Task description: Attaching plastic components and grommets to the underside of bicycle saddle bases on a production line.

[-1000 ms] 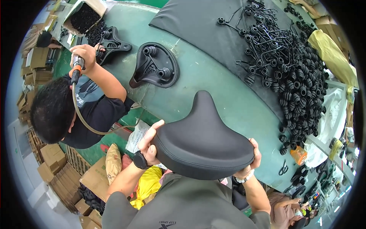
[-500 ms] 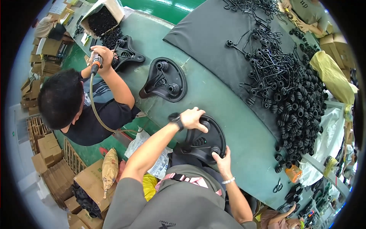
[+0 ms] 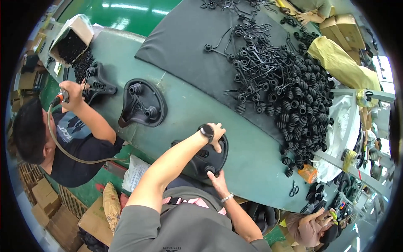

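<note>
A black bicycle saddle (image 3: pixel 219 157) lies underside up at the near edge of the table, partly covered by my left forearm. My left hand (image 3: pixel 215 135), with a dark watch on its wrist, curls over the saddle's far rim. On the near side my right hand (image 3: pixel 219 185), wearing a pale bracelet, grips the saddle with its thumb against a round spring end. A second black saddle (image 3: pixel 158 107), also upturned with its springs showing, rests on the table to the left. The undersides of my fingers are hidden.
Left of me a co-worker's hand (image 3: pixel 72 94) holds a hosed power tool (image 3: pixel 61 98) by a third saddle (image 3: pixel 100 86). A box of small black parts (image 3: pixel 72 46) stands beyond. Black springs (image 3: pixel 300 109) and bent wire rods (image 3: pixel 256 54) are heaped on dark cloth (image 3: pixel 184 46); scissors (image 3: pixel 294 189) lie right.
My view has swung to the right, so the table and the co-worker sit further left. My left forearm now covers more of the saddle; both hands stay on it.
</note>
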Demonstrator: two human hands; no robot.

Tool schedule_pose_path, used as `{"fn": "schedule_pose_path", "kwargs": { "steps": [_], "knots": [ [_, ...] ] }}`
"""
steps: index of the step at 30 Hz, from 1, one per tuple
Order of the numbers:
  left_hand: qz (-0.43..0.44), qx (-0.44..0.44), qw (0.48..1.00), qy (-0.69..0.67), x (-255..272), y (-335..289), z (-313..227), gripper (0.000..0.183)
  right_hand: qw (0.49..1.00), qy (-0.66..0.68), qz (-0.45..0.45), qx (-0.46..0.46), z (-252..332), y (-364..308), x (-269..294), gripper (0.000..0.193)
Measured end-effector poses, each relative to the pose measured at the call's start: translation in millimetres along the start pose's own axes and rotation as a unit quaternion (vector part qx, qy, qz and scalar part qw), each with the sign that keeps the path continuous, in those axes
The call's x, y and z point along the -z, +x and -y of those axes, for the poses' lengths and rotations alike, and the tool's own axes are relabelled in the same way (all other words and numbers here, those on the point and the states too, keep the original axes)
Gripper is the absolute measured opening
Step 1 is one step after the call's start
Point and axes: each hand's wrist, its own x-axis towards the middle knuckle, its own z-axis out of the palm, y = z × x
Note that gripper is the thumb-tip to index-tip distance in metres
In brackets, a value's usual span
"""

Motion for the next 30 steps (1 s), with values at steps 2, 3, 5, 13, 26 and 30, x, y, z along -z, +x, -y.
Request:
{"fn": "schedule_pose_path", "kwargs": {
  "steps": [2,3,5,13,26,30],
  "knots": [
    [-0.052,0.004,0.997,-0.056,-7,-16,10,0.109,0.985,-0.127,-0.107,0.055,28,14,23,0.113],
    [-0.077,-0.002,0.993,-0.091,-12,-28,11,0.113,0.968,-0.128,-0.173,0.13,36,37,38,0.105],
    [-0.124,-0.011,0.979,-0.163,-12,-49,8,0.111,0.925,-0.127,-0.247,0.259,101,81,66,0.07],
    [-0.319,0.146,0.904,-0.245,-93,-153,21,0.097,0.885,0.039,-0.366,0.285,359,240,51,0.05],
    [-0.31,0.113,0.928,-0.175,-136,-168,59,0.083,0.89,-0.227,-0.111,0.379,283,79,64,0.046],
    [-0.281,0.106,0.934,-0.194,-122,-170,64,0.079,0.739,-0.49,0.027,0.462,217,-11,23,0.058]
  ]
}}
